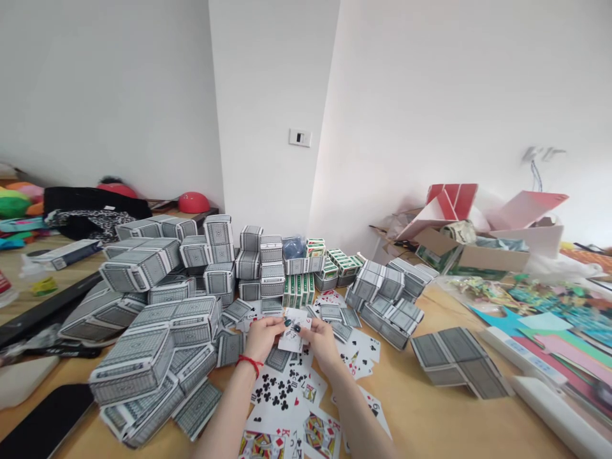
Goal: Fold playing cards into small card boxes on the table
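Note:
Between my two hands is a white playing card (292, 343), face towards me, its print too small to read. My left hand (264, 336), with a red string at the wrist, pinches the card's left side, thumb on the face. The right side is pinched by my right hand (319, 338) in the same way. Below and around them lie loose face-up playing cards (275, 392), several clubs and kings among them. Face-down grey-backed cards (238, 310) lie just beyond my left hand. Small green-and-white card boxes (299, 291) stand behind the held card.
Folded grey-backed card blocks (138, 357) pile up on the left, with more blocks (382, 299) at the right. A folded card piece (459, 360) sits farther right, near a white power strip (523, 357). An open cardboard box (471, 258) stands at the back right; a black phone-like slab (48, 421) lies front left.

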Demonstrator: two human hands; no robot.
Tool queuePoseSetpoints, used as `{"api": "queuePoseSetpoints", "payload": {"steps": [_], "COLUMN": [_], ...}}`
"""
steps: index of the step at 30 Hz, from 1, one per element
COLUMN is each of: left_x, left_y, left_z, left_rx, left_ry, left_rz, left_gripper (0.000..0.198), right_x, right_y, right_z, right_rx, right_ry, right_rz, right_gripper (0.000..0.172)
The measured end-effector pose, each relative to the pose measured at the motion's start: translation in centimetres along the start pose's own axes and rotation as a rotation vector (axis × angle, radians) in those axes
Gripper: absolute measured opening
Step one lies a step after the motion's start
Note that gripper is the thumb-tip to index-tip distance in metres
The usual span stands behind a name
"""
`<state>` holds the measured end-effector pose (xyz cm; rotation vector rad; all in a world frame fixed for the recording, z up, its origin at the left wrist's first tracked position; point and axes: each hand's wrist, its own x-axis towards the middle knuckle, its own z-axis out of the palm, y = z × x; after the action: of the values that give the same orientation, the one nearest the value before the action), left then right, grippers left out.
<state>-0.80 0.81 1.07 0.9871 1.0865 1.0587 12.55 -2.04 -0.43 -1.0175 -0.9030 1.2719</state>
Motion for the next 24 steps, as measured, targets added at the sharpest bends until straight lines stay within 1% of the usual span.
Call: {"api": "queuePoseSetpoints", "payload": {"steps": [1, 4, 7, 9, 13, 16, 20, 24], "left_x": [0.2, 0.3, -0.3, -0.9, -1.7, -1.9, -1.7, -1.4], "left_y": [-0.2, -0.7, -0.8, -0.6, 0.1, 0.4, 0.1, -0.2], "left_z": [-0.1, -0.1, 0.2, 0.6, 1.4, 1.8, 1.9, 1.8], "left_rx": [0.101, 0.395, 0.586, 0.672, 0.834, 0.89, 0.837, 0.736], "left_ry": [0.022, 0.107, 0.187, 0.219, 0.283, 0.287, 0.297, 0.311], "left_rz": [0.06, 0.255, 0.39, 0.414, 0.365, 0.399, 0.492, 0.526], "left_gripper": [0.005, 0.014, 0.019, 0.019, 0.019, 0.018, 0.016, 0.013], "right_x": [0.2, 0.8, 0.8, 0.6, 0.0, -0.1, -0.2, -0.3], "right_y": [0.4, 1.2, 1.2, 0.8, 0.2, -0.2, -0.5, -1.0], "right_z": [-0.2, -0.5, -0.3, 0.0, 0.7, 0.9, 0.7, 0.4], "right_rx": [-0.026, -0.096, -0.115, -0.122, -0.089, -0.037, 0.016, 0.116], "right_ry": [0.005, 0.024, 0.001, -0.002, 0.005, 0.021, 0.014, -0.103], "right_rz": [-0.002, -0.004, -0.027, -0.041, -0.002, 0.027, 0.054, 0.064], "right_gripper": [0.028, 0.027, 0.022, 0.02, 0.021, 0.024, 0.026, 0.026]}}
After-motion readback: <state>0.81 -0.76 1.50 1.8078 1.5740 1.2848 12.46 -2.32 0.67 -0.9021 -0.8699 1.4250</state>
